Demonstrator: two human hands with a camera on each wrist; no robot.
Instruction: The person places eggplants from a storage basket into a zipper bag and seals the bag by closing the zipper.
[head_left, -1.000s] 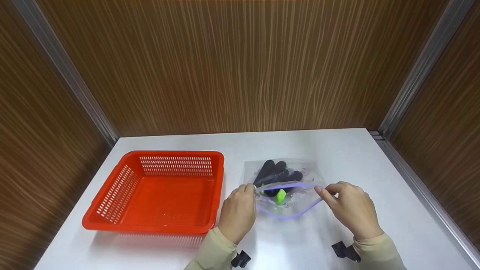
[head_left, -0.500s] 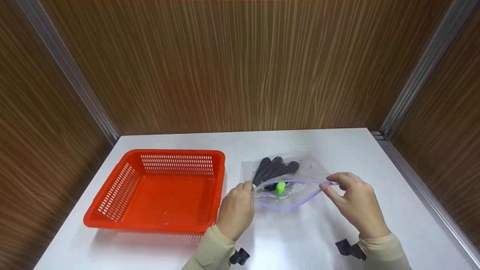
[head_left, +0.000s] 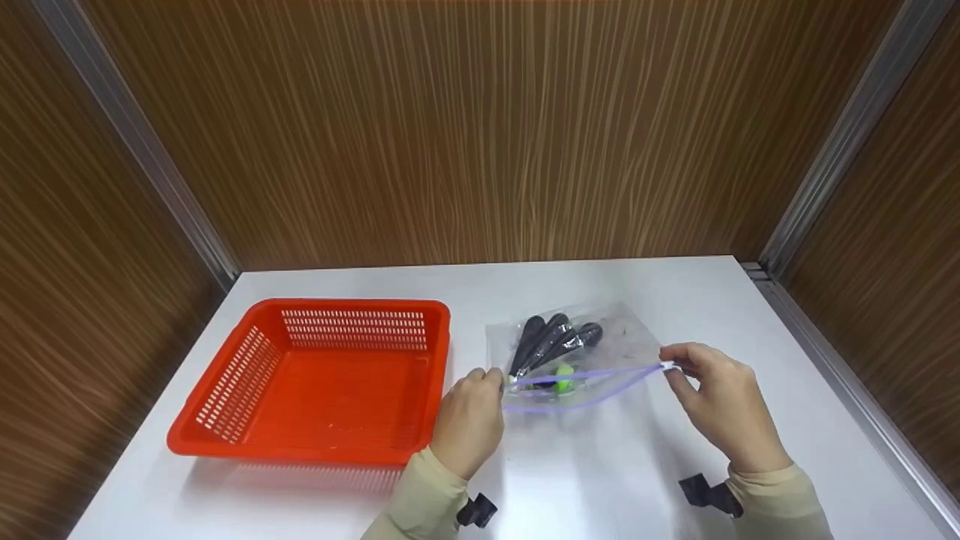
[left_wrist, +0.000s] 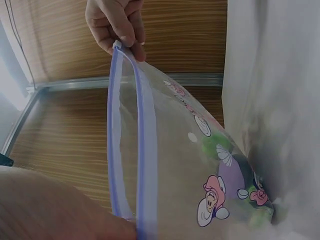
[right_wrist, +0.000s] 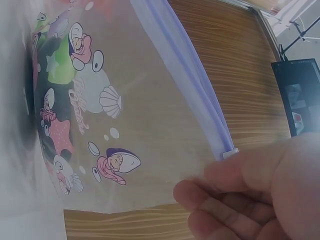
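Note:
A clear slider zip bag [head_left: 626, 337] with a purple zip edge holds several dark eggplants [head_left: 541, 346], one showing a bright green stem end [head_left: 564, 377]. My left hand [head_left: 471, 424] grips the bag's mouth at its left corner. At the opposite corner, my right hand [head_left: 721, 401] pinches the bag between thumb and fingers, right beside the white slider [right_wrist: 230, 153]. Between the two hands the zip edge is stretched, and the left wrist view shows its two purple strips [left_wrist: 140, 150] parted. Cartoon prints cover the bag's side in both wrist views.
A red plastic basket [head_left: 300, 456] with slotted walls stands left of the bag, close to my left forearm. The white table [head_left: 585, 487] is bounded by wood-grain panels [head_left: 480, 135] at the back and sides. A dark screen [right_wrist: 300, 95] shows beyond in the right wrist view.
My right hand has moved right, away from the left hand, drawing the bag's mouth from a wide gape to a narrow, straighter line. The left hand stays nearly still.

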